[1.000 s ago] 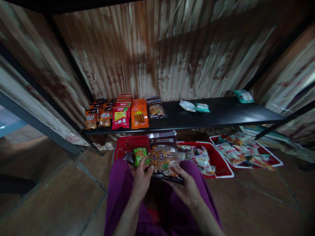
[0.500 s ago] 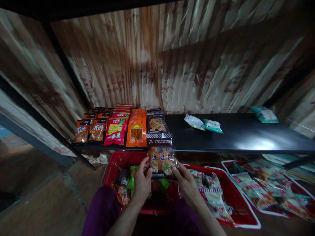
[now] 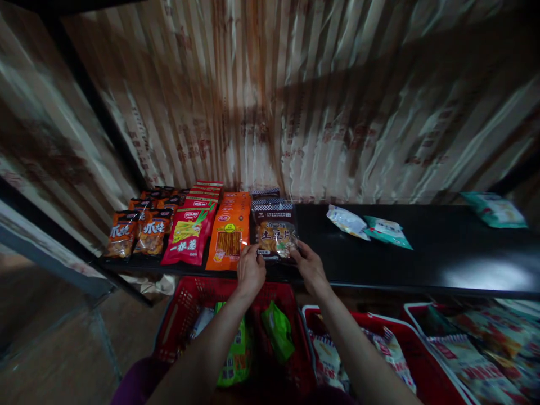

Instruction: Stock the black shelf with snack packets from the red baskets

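A dark brown bag of potato chips rests over the front of the black shelf, held at its lower corners. My left hand pinches its left corner, and my right hand has the right one between thumb and fingers. Behind it, the tops of similar dark bags show; the rest of them is hidden. Just left of the held bag lies a row of orange snack packets, close to my left hand. Beyond those are red snack packets.
Small black-and-orange packets fill the shelf's left end. A white packet and a teal packet lie right of the hands; another teal packet is farther right. Below stand red baskets holding bags, including a green bag.
Both hands have moved forward, carrying the bag of potato chips from above the basket onto the shelf, against the similar bags. The camera view has shifted slightly.
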`<state>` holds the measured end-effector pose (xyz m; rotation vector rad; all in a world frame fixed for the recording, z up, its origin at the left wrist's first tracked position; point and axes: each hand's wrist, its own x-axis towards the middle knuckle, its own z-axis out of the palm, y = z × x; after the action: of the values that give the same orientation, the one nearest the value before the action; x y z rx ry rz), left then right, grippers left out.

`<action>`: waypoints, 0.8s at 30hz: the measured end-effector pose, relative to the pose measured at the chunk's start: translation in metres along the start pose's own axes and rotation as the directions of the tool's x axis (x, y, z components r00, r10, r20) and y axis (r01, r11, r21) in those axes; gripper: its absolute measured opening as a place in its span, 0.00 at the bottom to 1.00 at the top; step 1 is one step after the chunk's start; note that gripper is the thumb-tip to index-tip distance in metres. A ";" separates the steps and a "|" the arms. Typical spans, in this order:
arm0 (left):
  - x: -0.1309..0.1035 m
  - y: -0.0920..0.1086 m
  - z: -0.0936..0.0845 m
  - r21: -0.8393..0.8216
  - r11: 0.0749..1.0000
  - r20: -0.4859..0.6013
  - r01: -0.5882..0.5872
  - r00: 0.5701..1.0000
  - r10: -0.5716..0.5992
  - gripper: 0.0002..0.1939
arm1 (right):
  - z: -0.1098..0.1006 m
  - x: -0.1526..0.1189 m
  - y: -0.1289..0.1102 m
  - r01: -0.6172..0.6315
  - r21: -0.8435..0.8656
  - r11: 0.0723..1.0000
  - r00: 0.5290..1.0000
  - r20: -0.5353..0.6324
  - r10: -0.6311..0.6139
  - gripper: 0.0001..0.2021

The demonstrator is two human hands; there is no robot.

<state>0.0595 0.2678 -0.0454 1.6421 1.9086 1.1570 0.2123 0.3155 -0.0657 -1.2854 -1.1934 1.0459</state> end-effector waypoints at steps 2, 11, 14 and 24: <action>0.003 -0.002 0.004 0.065 0.998 0.006 -0.010 1.000 0.010 0.20 | -0.001 0.006 0.008 0.055 -0.174 0.983 0.998 -0.033 -0.061 0.23; -0.014 -0.002 0.016 0.229 0.973 0.012 -0.041 0.999 0.040 0.24 | -0.004 0.003 0.021 0.141 -0.544 0.827 0.974 -0.073 -0.214 0.22; -0.017 -0.002 0.019 0.241 0.966 -0.033 -0.093 0.994 0.104 0.26 | -0.006 0.003 0.023 0.145 -0.555 0.819 0.975 -0.063 -0.215 0.25; -0.007 -0.006 0.036 0.220 0.935 -0.052 -0.277 0.954 0.295 0.26 | -0.015 0.034 0.014 -0.009 -0.263 0.965 0.996 -0.090 -0.015 0.39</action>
<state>0.0834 0.2733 -0.0730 2.0739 1.9455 1.1806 0.2323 0.3483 -0.0767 -1.5200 -1.2952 0.8360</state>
